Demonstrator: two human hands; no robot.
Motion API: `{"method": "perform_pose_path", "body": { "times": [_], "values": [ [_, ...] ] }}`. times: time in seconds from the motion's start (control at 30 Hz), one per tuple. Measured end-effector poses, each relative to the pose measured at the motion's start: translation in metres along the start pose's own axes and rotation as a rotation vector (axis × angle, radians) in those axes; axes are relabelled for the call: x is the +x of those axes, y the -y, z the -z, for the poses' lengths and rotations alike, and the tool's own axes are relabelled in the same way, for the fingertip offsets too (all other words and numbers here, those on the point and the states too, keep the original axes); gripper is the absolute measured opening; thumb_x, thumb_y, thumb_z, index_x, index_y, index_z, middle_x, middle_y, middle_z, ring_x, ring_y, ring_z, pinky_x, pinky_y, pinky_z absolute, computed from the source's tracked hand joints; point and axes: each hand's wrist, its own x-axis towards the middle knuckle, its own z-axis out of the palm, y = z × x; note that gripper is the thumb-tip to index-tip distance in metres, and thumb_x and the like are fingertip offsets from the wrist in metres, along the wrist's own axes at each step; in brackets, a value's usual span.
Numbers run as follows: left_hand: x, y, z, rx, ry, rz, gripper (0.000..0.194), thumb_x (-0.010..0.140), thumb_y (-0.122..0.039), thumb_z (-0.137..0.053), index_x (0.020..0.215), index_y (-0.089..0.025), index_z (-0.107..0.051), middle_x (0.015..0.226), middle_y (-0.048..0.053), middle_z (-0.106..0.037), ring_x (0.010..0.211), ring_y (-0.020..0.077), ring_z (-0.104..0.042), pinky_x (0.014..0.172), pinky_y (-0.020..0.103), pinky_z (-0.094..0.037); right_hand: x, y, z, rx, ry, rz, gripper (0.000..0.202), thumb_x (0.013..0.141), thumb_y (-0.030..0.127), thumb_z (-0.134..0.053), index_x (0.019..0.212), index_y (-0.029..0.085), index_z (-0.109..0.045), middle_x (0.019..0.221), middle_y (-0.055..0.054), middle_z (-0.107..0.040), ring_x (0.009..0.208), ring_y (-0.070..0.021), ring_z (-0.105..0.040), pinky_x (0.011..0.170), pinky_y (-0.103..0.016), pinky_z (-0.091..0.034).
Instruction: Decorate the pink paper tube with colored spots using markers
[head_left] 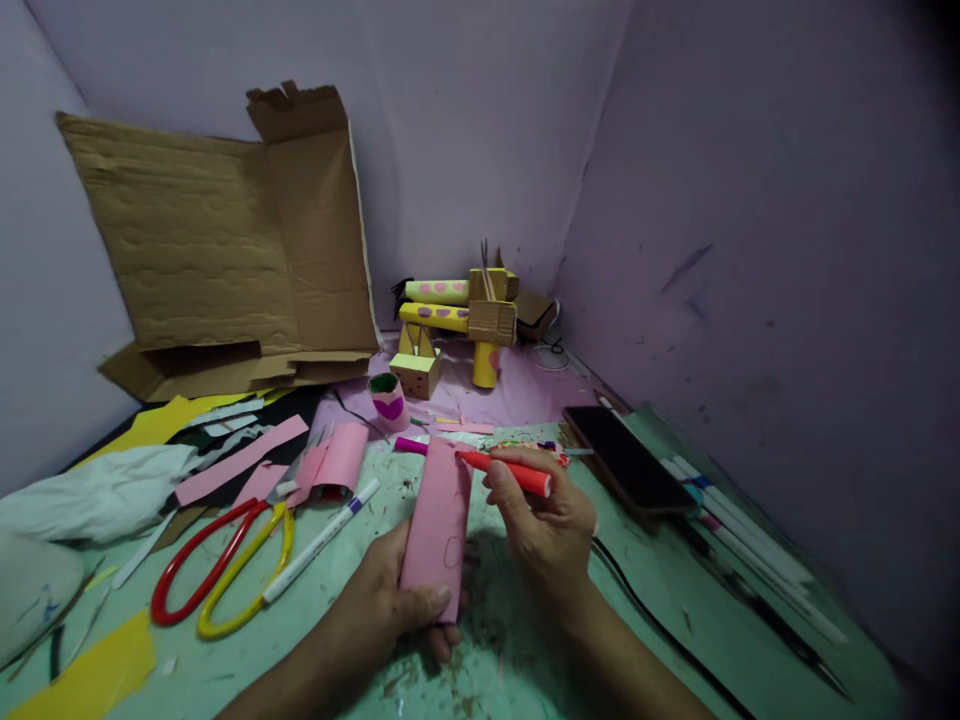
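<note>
My left hand is wrapped round the lower part of a long pink paper-covered piece, its thumb across the front. The piece slants slightly, and round outlines are drawn down its right part. In my right hand is a red marker, pinched between thumb and fingers. Its tip points left and lies at the upper right part of the pink piece; whether it touches cannot be made out. A purple marker cap shows just left of the piece's top end.
Left are red-and-yellow-handled scissors, a white marker, a pink roll and paper strips. Cardboard and yellow giraffe-like figures stand behind. A phone, several pens and a black cable lie right.
</note>
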Motion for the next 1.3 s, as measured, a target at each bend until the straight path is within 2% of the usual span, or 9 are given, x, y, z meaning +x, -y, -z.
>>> {"method": "perform_pose_path", "body": {
  "times": [0.33,0.53,0.73,0.93,1.3],
  "values": [
    [0.0,-0.0033,-0.0009,0.003,-0.022,0.025,0.044,0.064,-0.037,-0.077,0.094,-0.012,-0.056,0.067,0.004,-0.063,0.049,0.0141,-0.061,0.043,0.022,-0.05,0.0,0.0033,0.0033,-0.042,0.035,0.016,0.005,0.081,0.022,-0.062,0.084,0.02,-0.066,0.073,-0.002,-0.069,0.063,-0.0173,-0.067,0.05,-0.028,-0.052],
    [-0.0018,-0.0073,-0.0015,0.042,-0.021,0.032,0.049,0.064,-0.039,-0.077,0.098,-0.012,-0.055,0.072,0.005,-0.064,0.053,0.0148,-0.062,0.045,0.023,-0.051,0.0004,0.003,0.0056,-0.052,0.004,0.009,0.005,0.082,0.022,-0.061,0.08,0.019,-0.064,0.07,-0.002,-0.067,0.059,-0.0165,-0.065,0.046,-0.027,-0.049],
    [-0.0018,-0.0074,-0.0012,0.046,-0.028,0.055,0.054,0.063,-0.041,-0.078,0.1,-0.012,-0.053,0.075,0.006,-0.065,0.055,0.0145,-0.062,0.046,0.022,-0.051,0.001,-0.0017,0.0062,-0.056,-0.044,-0.004,0.006,0.083,0.022,-0.061,0.078,0.02,-0.064,0.066,0.001,-0.062,0.058,-0.0149,-0.062,0.049,-0.028,-0.05],
    [-0.002,-0.0076,-0.0029,0.039,-0.038,0.05,0.05,0.062,-0.042,-0.078,0.095,-0.012,-0.054,0.075,0.006,-0.065,0.053,0.0134,-0.061,0.045,0.022,-0.05,0.0019,-0.0052,0.0081,-0.063,-0.071,-0.029,0.006,0.083,0.024,-0.062,0.08,0.02,-0.064,0.069,0.0,-0.063,0.065,-0.0172,-0.064,0.051,-0.029,-0.051],
    [-0.0023,-0.0087,-0.0035,0.05,-0.033,0.048,0.051,0.063,-0.042,-0.078,0.097,-0.012,-0.054,0.074,0.006,-0.066,0.053,0.0136,-0.062,0.045,0.022,-0.05,0.0048,-0.0019,0.0023,-0.006,-0.076,-0.014,0.004,0.083,0.022,-0.062,0.081,0.02,-0.065,0.071,0.0,-0.064,0.066,-0.017,-0.065,0.055,-0.03,-0.051]
  ]
}}
